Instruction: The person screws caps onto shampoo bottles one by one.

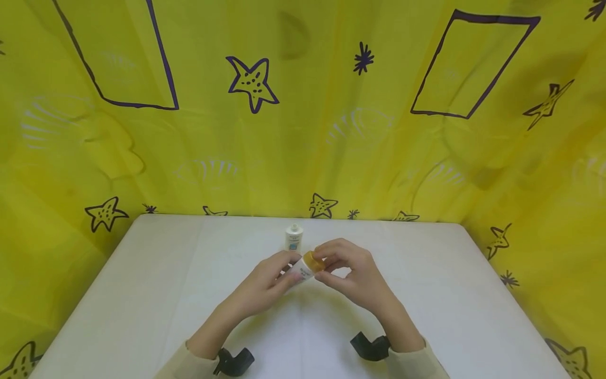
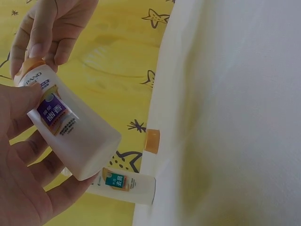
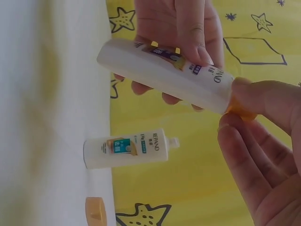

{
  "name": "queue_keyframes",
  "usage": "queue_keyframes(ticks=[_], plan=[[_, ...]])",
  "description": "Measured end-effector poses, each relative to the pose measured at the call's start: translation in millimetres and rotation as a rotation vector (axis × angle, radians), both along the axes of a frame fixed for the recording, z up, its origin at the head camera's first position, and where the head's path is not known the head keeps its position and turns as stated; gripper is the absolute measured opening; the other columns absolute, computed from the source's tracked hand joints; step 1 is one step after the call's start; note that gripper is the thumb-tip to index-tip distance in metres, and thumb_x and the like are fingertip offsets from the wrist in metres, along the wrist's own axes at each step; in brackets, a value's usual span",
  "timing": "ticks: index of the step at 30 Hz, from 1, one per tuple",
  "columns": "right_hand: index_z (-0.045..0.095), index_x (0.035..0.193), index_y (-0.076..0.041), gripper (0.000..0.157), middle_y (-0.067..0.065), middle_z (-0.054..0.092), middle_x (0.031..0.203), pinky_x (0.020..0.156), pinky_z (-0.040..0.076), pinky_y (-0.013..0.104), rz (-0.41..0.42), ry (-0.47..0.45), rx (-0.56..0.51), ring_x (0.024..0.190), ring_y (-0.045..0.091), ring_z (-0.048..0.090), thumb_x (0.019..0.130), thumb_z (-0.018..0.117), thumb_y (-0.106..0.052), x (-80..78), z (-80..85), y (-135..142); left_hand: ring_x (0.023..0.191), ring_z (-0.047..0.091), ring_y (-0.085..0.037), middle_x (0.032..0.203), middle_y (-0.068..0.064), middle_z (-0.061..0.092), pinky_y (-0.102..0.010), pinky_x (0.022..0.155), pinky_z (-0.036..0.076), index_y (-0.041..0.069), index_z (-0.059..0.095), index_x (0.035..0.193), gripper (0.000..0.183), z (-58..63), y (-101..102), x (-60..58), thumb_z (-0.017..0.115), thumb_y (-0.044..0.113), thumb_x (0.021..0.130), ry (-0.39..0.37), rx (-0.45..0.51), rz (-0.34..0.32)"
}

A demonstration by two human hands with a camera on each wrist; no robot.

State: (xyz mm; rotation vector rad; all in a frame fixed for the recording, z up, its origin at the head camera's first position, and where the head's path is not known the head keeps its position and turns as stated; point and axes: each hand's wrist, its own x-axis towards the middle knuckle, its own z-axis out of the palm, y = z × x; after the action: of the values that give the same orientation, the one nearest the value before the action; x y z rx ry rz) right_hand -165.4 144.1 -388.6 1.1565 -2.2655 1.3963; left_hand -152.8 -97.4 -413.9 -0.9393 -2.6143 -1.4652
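Above the table, the left grip holds a tilted bottle, label partly covered; the right grip pinches its orange cap (a loose cap is hidden from the head view)

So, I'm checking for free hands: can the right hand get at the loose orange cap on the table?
Probably not immediately: the right hand is pinching the cap of the held bottle. Once free, likely yes; the loose cap stands uncovered beside the uncapped bottle.
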Motion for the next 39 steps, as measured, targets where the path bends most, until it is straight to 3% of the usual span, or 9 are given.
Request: queue_keyframes(ticks=[9, 14, 21, 29, 39], plan=[[0.07, 0.108, -0.011, 0.037, 0.004, 0.066, 0.119, 0.073, 0.059, 0.025, 0.008, 0.008, 0.046, 0.088, 0.017, 0.07, 0.078, 0.076, 0.01, 2.6, 2.3, 3.5, 0.106, 0.061, -0.012, 0.119, 0.004, 0.063, -0.033, 0.087, 0.055, 0.015, 0.058, 0.124, 0.026, 0.1, 0.5, 2.0, 0.058, 0.028, 0.102, 0.017, -0.011, -0.024], [0.07, 0.107, -0.011, 0.033, 0.005, 0.067, 0.118, 0.075, 0.059, 0.027, -0.008, 0.07, 0.063, 0.098, 0.016, 0.067, 0.078, 0.081, 0.001, 2.4, 4.4, 3.0, 0.104, 0.061, -0.012, 0.118, 0.005, 0.063, -0.032, 0.087, 0.055, 0.015, 0.058, 0.124, 0.026, 2.5, 0.2, 2.8, 0.057, 0.029, 0.102, 0.026, -0.009, -0.027], [0.069, 0.1, -0.018, 0.028, 0.003, 0.068, 0.121, 0.083, 0.057, 0.03, -0.069, 0.08, 0.092, 0.112, 0.018, 0.064, 0.079, 0.085, -0.012, 6.1, 5.8, 1.4, 0.102, 0.06, -0.011, 0.116, 0.008, 0.062, -0.032, 0.086, 0.054, 0.018, 0.058, 0.123, 0.025, 3.2, 0.8, 4.2, 0.057, 0.031, 0.102, 0.016, -0.018, -0.035], [0.066, 0.094, -0.02, 0.024, -0.003, 0.069, 0.116, 0.08, 0.056, 0.028, -0.076, 0.092, 0.099, 0.11, 0.016, 0.065, 0.08, 0.085, -0.017, 8.2, 3.1, 0.5, 0.102, 0.063, -0.01, 0.116, 0.008, 0.062, -0.032, 0.086, 0.055, 0.018, 0.059, 0.123, 0.024, -0.4, 2.4, 5.2, 0.055, 0.033, 0.103, 0.014, -0.002, -0.058], [0.067, 0.094, -0.017, 0.022, -0.002, 0.07, 0.108, 0.069, 0.057, 0.023, -0.063, 0.129, 0.049, 0.108, 0.018, 0.066, 0.081, 0.084, -0.012, 7.3, 2.5, -1.8, 0.104, 0.061, -0.01, 0.119, 0.007, 0.063, -0.032, 0.087, 0.055, 0.018, 0.06, 0.121, 0.023, 1.8, 3.2, 5.8, 0.057, 0.03, 0.103, 0.054, -0.012, -0.061]])
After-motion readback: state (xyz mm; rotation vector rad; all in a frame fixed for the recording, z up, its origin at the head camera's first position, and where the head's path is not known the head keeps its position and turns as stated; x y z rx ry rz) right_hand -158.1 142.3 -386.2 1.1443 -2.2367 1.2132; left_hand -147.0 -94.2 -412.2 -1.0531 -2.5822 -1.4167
